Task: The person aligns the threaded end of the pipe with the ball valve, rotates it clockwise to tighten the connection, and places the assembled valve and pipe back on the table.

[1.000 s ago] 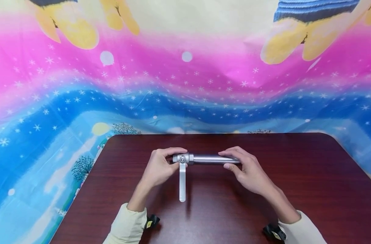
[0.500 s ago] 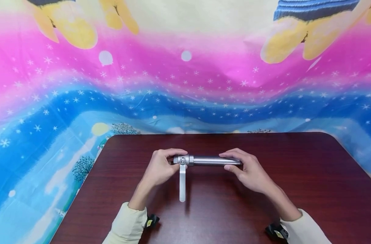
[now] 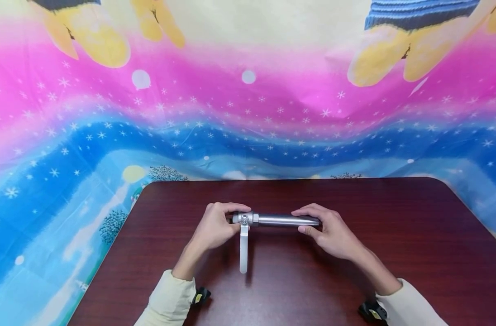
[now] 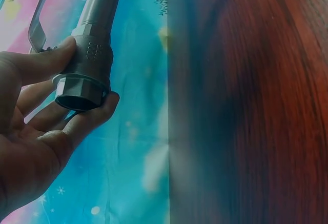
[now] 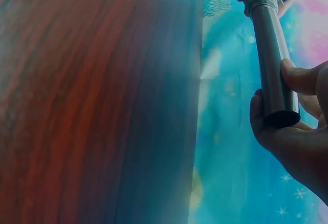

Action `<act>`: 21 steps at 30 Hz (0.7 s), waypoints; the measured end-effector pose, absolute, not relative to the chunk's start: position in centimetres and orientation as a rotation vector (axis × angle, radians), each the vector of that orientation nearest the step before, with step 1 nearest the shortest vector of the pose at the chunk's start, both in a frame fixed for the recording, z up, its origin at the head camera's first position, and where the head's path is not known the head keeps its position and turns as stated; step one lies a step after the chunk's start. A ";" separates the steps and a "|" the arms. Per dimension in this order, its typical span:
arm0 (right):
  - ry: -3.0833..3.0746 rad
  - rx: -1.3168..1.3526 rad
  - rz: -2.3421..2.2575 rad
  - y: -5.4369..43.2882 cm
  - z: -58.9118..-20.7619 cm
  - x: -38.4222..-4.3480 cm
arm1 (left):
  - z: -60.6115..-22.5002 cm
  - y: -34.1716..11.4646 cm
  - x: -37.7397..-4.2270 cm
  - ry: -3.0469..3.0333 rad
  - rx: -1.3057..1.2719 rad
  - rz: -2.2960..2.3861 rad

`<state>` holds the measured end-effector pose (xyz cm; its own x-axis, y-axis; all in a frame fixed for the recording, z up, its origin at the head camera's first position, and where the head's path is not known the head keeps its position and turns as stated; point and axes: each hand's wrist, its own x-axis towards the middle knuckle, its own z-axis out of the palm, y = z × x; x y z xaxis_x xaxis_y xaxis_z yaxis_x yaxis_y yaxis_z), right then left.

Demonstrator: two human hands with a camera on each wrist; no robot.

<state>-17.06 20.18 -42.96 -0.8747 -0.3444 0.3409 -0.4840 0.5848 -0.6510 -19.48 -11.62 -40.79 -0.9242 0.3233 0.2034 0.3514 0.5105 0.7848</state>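
Note:
A silver ball valve (image 3: pixel 248 219) is joined to a smooth steel pipe (image 3: pixel 275 220), and both lie crosswise in front of me in the head view. My left hand (image 3: pixel 216 227) grips the valve body between thumb and fingers. Its flat lever handle (image 3: pixel 243 251) points toward me. In the left wrist view the valve's hexagonal end (image 4: pixel 81 92) shows an open bore. My right hand (image 3: pixel 334 233) holds the pipe's right end, with the thumb on the near side. The pipe's round end (image 5: pixel 282 118) faces the right wrist camera. Valve and pipe appear held above the table.
The dark red-brown wooden table (image 3: pixel 297 285) extends under both hands. A colourful printed cloth (image 3: pixel 248 113) hangs behind its far edge. Black wrist devices sit at the left cuff (image 3: pixel 166 294) and the right cuff (image 3: pixel 407 303).
Both hands have come slightly lower and nearer in the head view, together with the valve and pipe. Their grips look the same, and the lever still points toward me.

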 end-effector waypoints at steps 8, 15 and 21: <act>-2.665 0.699 1.188 20.4 -43.4 -17.1 | -41.2 -11.6 -19.6 -2.757 -0.587 -1.391; -2.717 0.700 1.176 20.6 -43.9 -17.2 | -41.7 -11.7 -19.7 -2.832 -0.582 -1.362; -2.779 0.705 1.180 20.9 -44.3 -17.0 | -42.2 -11.7 -19.8 -2.894 -0.618 -1.337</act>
